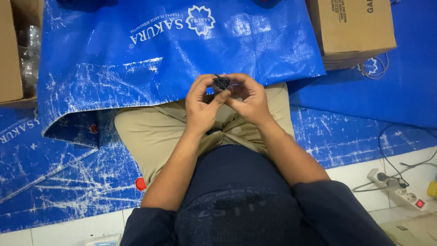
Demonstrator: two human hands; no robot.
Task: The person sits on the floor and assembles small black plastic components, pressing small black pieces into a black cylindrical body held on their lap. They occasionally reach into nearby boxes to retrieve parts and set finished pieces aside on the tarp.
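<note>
You sit cross-legged on a blue woven tarp (136, 59) with both hands raised over your lap, just above the frame's centre, and between them you hold a small black part (221, 83) whose shape is too small and too dark to make out. Your left hand (201, 105) comes in from about 7 o'clock of the part, its thumb and forefinger curled up and closed against the part's left side, the other fingers bent loosely beneath. Your right hand (251, 101) comes in from about 4 o'clock, its fingertips (236, 81) arched over and pinching the part's right side, so the part is gripped from both sides and touches both hands. Your khaki trousers (150, 130) lie under the hands, partly covered at 12 o'clock by a fold of the tarp. At 1 o'clock of the hands, well apart, a cardboard box (355, 27) stands on the tarp; another cardboard box (10, 50) shows at the frame's edge at 10 o'clock. At 4 o'clock, on the white tiled floor (359, 171), a white power strip (400, 191) lies with dark cables plugged in and a red switch. A small red thing (140, 183) peeps out beside your left knee at 7 o'clock
</note>
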